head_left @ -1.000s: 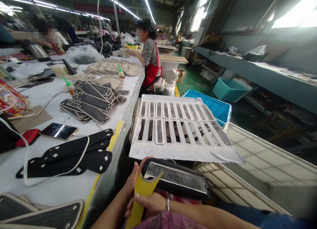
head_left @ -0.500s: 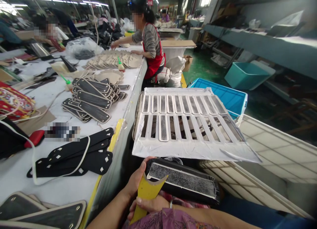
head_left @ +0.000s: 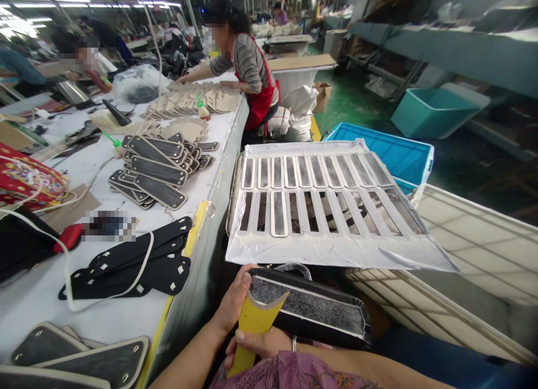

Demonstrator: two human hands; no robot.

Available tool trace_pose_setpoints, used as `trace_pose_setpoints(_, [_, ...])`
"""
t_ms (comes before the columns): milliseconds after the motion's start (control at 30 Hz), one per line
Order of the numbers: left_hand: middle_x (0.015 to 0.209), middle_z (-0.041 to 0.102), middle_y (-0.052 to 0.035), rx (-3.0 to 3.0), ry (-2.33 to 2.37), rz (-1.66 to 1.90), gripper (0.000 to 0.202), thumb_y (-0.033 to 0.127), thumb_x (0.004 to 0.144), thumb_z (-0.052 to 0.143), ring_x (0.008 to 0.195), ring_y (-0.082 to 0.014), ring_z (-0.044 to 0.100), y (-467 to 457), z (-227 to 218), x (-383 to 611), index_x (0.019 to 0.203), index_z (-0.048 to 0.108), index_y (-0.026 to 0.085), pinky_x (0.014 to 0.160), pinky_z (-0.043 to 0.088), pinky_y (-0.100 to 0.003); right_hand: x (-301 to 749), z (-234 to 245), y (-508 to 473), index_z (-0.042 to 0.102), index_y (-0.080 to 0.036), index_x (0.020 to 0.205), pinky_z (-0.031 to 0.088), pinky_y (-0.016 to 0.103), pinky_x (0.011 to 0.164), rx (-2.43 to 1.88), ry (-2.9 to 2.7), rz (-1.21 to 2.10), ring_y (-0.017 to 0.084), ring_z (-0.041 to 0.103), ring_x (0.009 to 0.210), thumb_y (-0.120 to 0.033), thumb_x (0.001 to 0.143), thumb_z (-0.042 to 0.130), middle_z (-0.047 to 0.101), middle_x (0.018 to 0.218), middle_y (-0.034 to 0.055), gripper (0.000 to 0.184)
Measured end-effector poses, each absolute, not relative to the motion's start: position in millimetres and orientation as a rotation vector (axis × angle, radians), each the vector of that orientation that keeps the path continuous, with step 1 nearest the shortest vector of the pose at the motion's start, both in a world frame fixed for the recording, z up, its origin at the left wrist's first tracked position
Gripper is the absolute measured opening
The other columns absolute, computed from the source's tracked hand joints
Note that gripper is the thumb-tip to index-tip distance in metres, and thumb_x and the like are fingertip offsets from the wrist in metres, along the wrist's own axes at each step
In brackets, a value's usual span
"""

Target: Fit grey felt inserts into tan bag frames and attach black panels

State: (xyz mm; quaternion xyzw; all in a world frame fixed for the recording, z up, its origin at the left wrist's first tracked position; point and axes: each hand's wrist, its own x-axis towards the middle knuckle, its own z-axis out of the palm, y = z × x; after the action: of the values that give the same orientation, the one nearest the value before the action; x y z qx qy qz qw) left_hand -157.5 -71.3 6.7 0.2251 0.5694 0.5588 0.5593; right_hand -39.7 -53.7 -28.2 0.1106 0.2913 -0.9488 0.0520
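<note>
At the bottom centre my left hand (head_left: 232, 305) grips the near end of a long black strap piece (head_left: 311, 308) with a grey felt middle and pale edging, lying across my lap. My right hand (head_left: 256, 344) is closed round a yellow scraper (head_left: 252, 327), whose curved tip rests on the piece's left end. Just beyond stands a white, glue-smeared slotted rack (head_left: 323, 209) carrying several similar strips.
The long white worktable (head_left: 105, 316) on my left bears stacks of black strap pieces (head_left: 134, 263), grey-faced strips (head_left: 155, 170), a cord and glue bottles. A person in a red apron (head_left: 247, 75) works farther along. Blue (head_left: 378, 153) and teal (head_left: 432, 111) bins stand on the green floor.
The view has tilted and crept forward, so the rack and the co-worker look nearer. The co-worker has stretched an arm over the table. My hands keep the same hold on piece and scraper.
</note>
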Motion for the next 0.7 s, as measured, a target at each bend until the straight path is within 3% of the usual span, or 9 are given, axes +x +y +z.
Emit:
trace_pose_setpoints(133, [0.112, 0.061, -0.0064, 0.804, 1.618, 1.114, 0.047, 0.051, 0.087, 0.037, 0.102, -0.0236, 0.055, -74, 5, -170, 0.121, 0.047, 0.02, 0.085, 0.043, -0.033, -39, -35, -59, 0.068, -0.012, 0.073, 0.048, 0.038, 0.069, 0.449, 0.872, -2.88, 0.021, 0.063, 0.062, -0.055, 0.067, 0.065, 0.066, 0.063, 0.0082, 0.044])
trace_pose_setpoints(233, [0.131, 0.047, -0.0071, 1.295, 1.976, 0.876, 0.048, 0.048, 0.082, 0.048, 0.12, -0.0264, 0.041, -68, 9, -178, 0.123, 0.047, 0.023, 0.101, 0.031, -0.039, -39, -38, -66, 0.066, -0.012, 0.066, 0.049, 0.04, 0.067, 0.566, 0.904, -2.9, 0.019, 0.061, 0.053, -0.055, 0.063, 0.067, 0.064, 0.056, 0.0059, 0.044])
trace_pose_setpoints(300, [0.133, 0.046, -0.0071, 1.605, 2.076, 0.689, 0.046, 0.046, 0.083, 0.047, 0.123, -0.0257, 0.039, -60, 14, -175, 0.124, 0.047, 0.024, 0.103, 0.027, -0.039, -39, -39, -70, 0.065, -0.012, 0.064, 0.049, 0.041, 0.064, 0.63, 0.935, -2.925, 0.019, 0.06, 0.051, -0.054, 0.061, 0.068, 0.063, 0.055, 0.0049, 0.042])
trace_pose_setpoints(400, [0.104, 0.062, -0.0074, 1.758, 2.066, 0.521, 0.036, 0.042, 0.09, 0.033, 0.1, -0.0218, 0.055, -48, 21, -161, 0.104, 0.058, 0.022, 0.09, 0.039, -0.034, -38, -41, -73, 0.063, -0.014, 0.063, 0.049, 0.04, 0.064, 0.662, 0.975, -2.946, 0.019, 0.06, 0.053, -0.049, 0.059, 0.071, 0.062, 0.054, 0.0025, 0.036])
trace_pose_setpoints(467, [0.084, 0.062, -0.0067, 1.793, 2.111, 0.419, 0.038, 0.043, 0.091, 0.03, 0.084, -0.0217, 0.058, -43, 24, -150, 0.086, 0.06, 0.02, 0.078, 0.042, -0.033, -38, -42, -76, 0.063, -0.016, 0.064, 0.048, 0.04, 0.067, 0.711, 1.024, -2.97, 0.018, 0.06, 0.054, -0.049, 0.058, 0.072, 0.061, 0.055, -0.0002, 0.035])
trace_pose_setpoints(600, [0.075, 0.058, -0.0072, 1.935, 2.228, 0.203, 0.041, 0.044, 0.091, 0.028, 0.074, -0.0225, 0.054, -39, 24, -140, 0.073, 0.055, 0.019, 0.069, 0.039, -0.033, -41, -49, -78, 0.061, -0.018, 0.058, 0.047, 0.04, 0.072, 0.723, 1.094, -2.983, 0.018, 0.06, 0.058, -0.052, 0.056, 0.071, 0.058, 0.052, -0.0023, 0.035])
trace_pose_setpoints(700, [0.072, 0.056, -0.0066, 1.859, 2.216, 0.309, 0.041, 0.044, 0.091, 0.027, 0.073, -0.0221, 0.052, -34, 22, -142, 0.069, 0.053, 0.02, 0.071, 0.037, -0.034, -44, -55, -75, 0.061, -0.018, 0.058, 0.047, 0.042, 0.071, 0.713, 1.059, -2.969, 0.022, 0.061, 0.061, -0.051, 0.051, 0.075, 0.055, 0.049, -0.0024, 0.036])
